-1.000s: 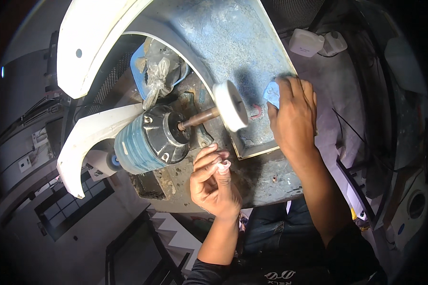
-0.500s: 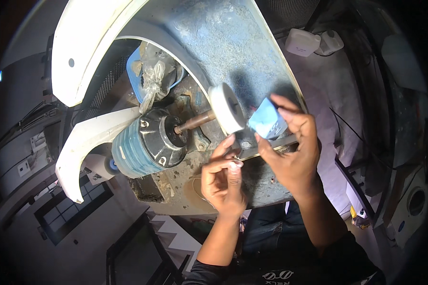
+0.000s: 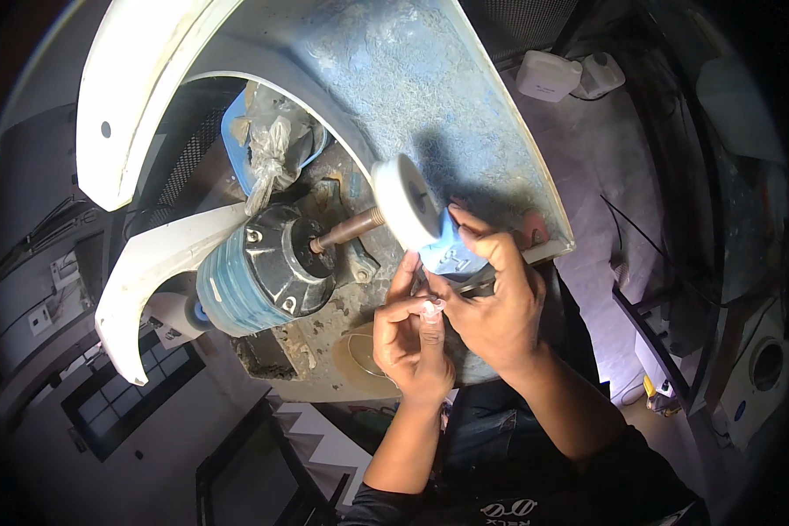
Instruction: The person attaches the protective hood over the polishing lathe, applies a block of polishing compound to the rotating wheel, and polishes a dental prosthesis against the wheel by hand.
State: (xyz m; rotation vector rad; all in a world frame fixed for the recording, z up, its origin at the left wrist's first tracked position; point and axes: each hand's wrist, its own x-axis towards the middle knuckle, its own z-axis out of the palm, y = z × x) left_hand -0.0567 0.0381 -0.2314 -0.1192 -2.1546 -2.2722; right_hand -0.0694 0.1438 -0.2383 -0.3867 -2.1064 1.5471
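Note:
A white buffing wheel (image 3: 401, 203) sits on the rusty shaft (image 3: 349, 230) of a blue-and-black motor (image 3: 259, 267). With its fingers and thumb, my right hand (image 3: 502, 302) grips a blue block of polishing compound (image 3: 454, 248), its near side at the wheel's lower right edge. Whether they touch is hard to make out. Just below the wheel, my left hand (image 3: 415, 346) is closed in a pinch, thumb against fingers. Something small and pale shows at its thumb tip, too small to name. The two hands are close together, the right fingertips beside the left ones.
A white curved hood (image 3: 162, 96) arches around the wheel, with a blue-stained panel (image 3: 412, 79) behind it. A blue basin (image 3: 237, 145) with a knotted plastic bag (image 3: 272, 149) stands behind the motor. White jugs (image 3: 548, 76) stand at the far right.
My right hand has brought the blue block left and down, up to the wheel and nearer my left hand. The left hand keeps its pinch. The view has shifted slightly.

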